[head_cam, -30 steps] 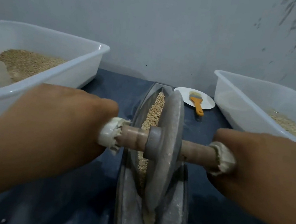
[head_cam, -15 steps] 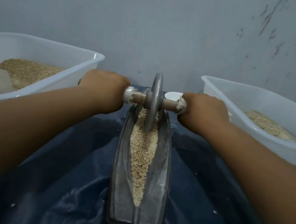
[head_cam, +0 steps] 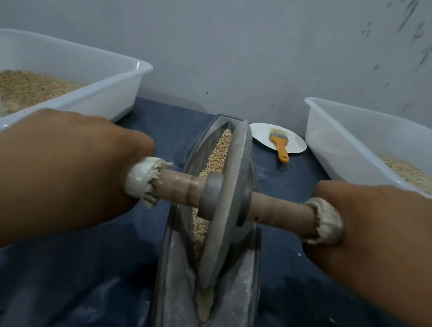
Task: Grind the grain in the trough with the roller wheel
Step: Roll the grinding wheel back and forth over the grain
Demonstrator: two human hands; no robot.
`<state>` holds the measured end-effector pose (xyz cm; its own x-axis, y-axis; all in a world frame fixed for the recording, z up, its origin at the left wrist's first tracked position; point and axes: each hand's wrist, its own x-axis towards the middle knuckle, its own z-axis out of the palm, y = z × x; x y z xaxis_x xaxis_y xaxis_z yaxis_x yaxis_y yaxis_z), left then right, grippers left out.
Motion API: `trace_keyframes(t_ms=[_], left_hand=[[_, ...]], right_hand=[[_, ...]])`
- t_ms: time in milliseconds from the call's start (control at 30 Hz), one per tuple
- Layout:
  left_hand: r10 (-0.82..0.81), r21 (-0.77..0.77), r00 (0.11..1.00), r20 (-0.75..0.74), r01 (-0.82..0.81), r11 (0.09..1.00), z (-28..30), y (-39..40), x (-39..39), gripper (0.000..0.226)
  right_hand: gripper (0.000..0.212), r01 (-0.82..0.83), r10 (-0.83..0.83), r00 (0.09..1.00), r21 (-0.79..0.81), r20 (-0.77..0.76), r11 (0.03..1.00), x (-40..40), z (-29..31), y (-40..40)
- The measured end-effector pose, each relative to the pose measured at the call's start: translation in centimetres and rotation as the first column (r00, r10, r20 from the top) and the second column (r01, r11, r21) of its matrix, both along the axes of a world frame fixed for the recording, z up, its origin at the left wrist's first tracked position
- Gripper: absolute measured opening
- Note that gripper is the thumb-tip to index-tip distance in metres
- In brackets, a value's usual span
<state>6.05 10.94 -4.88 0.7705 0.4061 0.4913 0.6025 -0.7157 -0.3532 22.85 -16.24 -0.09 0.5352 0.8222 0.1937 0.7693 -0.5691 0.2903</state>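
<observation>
A: On counter, roller wheel (head_cam: 227, 202) stands in trough (head_cam: 247, 281), grain (head_cam: 219, 152) beyond.
B: Heavy, rigid. Left hand (head_cam: 67, 168) and right hand (head_cam: 385, 232), each grip wrapping a padded axle end.

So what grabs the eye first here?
The grey wheel standing on edge in the long trough at centre, grain heaped beyond it. The left hand and right hand grip the ends of its wooden axle. A white tub of grain sits on the left, another tub on the right.
</observation>
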Motion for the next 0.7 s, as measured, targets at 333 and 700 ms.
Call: trace_keyframes(t_ms=[333, 700], left_hand=[[-0.084, 0.023, 0.99, 0.116, 0.082, 0.996, 3.2, 0.0, 6.0, 0.019], [-0.02, -0.145, 0.997, 0.076, 0.031, 0.989, 2.9, -1.1, 4.3, 0.02]], right_hand=[[0.008, -0.009, 0.017, 1.0, 0.299, -0.025, 0.954, 8.6, -3.1, 9.0], [0.01, -0.093, 0.071, 0.994, 0.296, 0.084, 0.951, 7.5, -2.7, 7.5]])
